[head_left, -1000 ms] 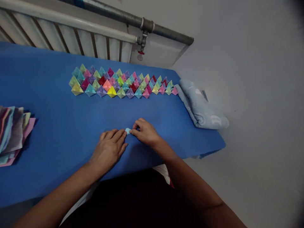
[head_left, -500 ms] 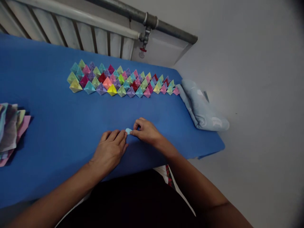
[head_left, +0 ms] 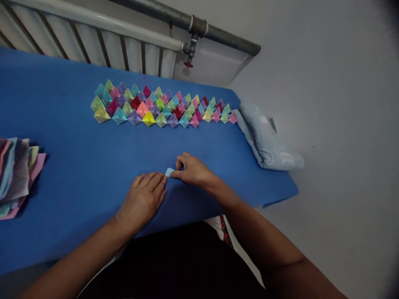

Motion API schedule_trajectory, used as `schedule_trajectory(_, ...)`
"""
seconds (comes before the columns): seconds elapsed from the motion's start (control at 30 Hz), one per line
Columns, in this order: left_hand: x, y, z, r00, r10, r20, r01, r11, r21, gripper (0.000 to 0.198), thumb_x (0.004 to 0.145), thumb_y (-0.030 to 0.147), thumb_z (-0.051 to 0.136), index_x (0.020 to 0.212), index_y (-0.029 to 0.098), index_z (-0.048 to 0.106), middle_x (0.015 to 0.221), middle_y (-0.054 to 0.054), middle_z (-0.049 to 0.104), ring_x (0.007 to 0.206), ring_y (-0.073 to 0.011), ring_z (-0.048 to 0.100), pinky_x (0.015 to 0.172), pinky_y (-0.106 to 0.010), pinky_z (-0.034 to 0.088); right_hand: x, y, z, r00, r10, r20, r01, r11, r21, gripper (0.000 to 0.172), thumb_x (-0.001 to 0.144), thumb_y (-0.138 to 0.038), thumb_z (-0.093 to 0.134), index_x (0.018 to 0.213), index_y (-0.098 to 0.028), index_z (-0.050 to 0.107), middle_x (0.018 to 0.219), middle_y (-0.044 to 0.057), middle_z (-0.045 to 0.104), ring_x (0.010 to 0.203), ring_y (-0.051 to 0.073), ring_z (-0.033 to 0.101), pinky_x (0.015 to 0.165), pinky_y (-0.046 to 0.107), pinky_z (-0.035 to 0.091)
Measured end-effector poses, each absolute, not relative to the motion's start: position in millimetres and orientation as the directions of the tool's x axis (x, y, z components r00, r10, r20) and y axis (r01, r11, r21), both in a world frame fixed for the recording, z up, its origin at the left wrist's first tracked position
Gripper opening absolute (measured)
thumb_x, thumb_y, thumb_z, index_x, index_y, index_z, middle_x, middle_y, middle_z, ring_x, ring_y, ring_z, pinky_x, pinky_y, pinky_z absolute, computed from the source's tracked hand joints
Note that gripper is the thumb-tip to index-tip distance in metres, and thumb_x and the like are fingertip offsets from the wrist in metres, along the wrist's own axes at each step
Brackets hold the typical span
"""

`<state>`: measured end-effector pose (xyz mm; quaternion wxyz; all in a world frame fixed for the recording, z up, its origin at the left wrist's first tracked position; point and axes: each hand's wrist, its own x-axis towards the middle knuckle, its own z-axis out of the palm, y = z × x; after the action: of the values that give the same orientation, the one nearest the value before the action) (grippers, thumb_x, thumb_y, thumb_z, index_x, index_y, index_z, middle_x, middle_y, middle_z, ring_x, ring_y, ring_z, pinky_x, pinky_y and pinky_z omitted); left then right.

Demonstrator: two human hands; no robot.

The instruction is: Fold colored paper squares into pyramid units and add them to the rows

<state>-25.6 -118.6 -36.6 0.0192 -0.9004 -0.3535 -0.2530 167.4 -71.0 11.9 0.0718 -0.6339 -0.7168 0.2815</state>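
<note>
A small piece of light blue folded paper lies on the blue cover between my two hands. My left hand rests flat with its fingers stretched out, their tips touching the paper's left edge. On the other side my right hand has its thumb on the paper's right edge and its index finger curled above. Beyond them stand several rows of folded paper pieces in many colours, pointed tops up.
A pile of coloured paper sheets lies at the left. Towards the right end sits a folded light blue cloth. Along the back runs a white radiator, with a grey pipe and a red-handled valve.
The view has shifted slightly, so the paper pile shows more. Both hands stay at the light blue paper, with only small finger shifts.
</note>
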Motion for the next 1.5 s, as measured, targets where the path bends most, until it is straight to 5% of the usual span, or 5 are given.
schedule_trajectory(0.4,-27,-116,-39,0.616,0.6,0.51,0.635,-0.762,0.13,0.028,0.097,0.014,0.044,0.113,0.006,0.066,0.113,-0.014,0.072,0.102,-0.0267,0.066,0.087,-0.042,0.049,159,-68,17,-0.195,0.939,-0.284,0.915,0.07,-0.398,0.025,0.077,-0.037,0.066,0.07,-0.019,0.05,0.076,-0.002,0.048,0.062,0.01,0.04,0.058,0.026,0.029)
schedule_trajectory(0.73,-24,-111,-30,0.637,0.576,0.513,0.607,-0.784,0.127,0.028,0.095,0.009,0.043,0.109,0.004,0.066,0.105,-0.013,0.073,0.095,-0.0267,0.065,0.08,-0.041,0.049,163,-71,14,-0.282,0.938,-0.2,0.838,0.139,-0.528,0.024,0.08,-0.027,0.068,0.069,-0.019,0.047,0.073,-0.004,0.045,0.068,0.01,0.042,0.064,0.025,0.031)
schedule_trajectory(1.27,-27,-113,-30,0.645,0.613,0.456,0.62,-0.769,0.157,0.031,0.095,0.011,0.04,0.113,0.009,0.065,0.111,-0.015,0.072,0.1,-0.0286,0.064,0.082,-0.044,0.049,180,-63,13,-0.235,0.935,-0.264,0.785,0.022,-0.62,0.018,0.072,-0.013,0.072,0.069,-0.017,0.055,0.078,-0.004,0.048,0.068,0.009,0.044,0.066,0.023,0.034)
schedule_trajectory(1.37,-27,-113,-27,0.62,0.658,0.428,0.622,-0.744,0.244,0.027,0.095,0.014,0.044,0.111,0.013,0.066,0.112,-0.013,0.071,0.1,-0.0276,0.064,0.083,-0.044,0.049,183,-72,6,-0.192,0.965,-0.178,0.733,0.021,-0.68,0.017,0.071,-0.013,0.072,0.07,-0.017,0.056,0.077,-0.005,0.048,0.067,0.008,0.045,0.066,0.023,0.036)
schedule_trajectory(1.5,-31,-107,-22,0.496,0.777,0.388,0.592,-0.629,0.504,0.023,0.095,0.024,0.048,0.109,0.017,0.065,0.112,-0.01,0.07,0.103,-0.0239,0.065,0.088,-0.041,0.051,190,-91,-10,-0.065,0.998,0.026,0.524,0.057,-0.85,0.012,0.073,-0.007,0.059,0.073,-0.018,0.055,0.083,-0.002,0.051,0.068,0.008,0.048,0.066,0.023,0.04)
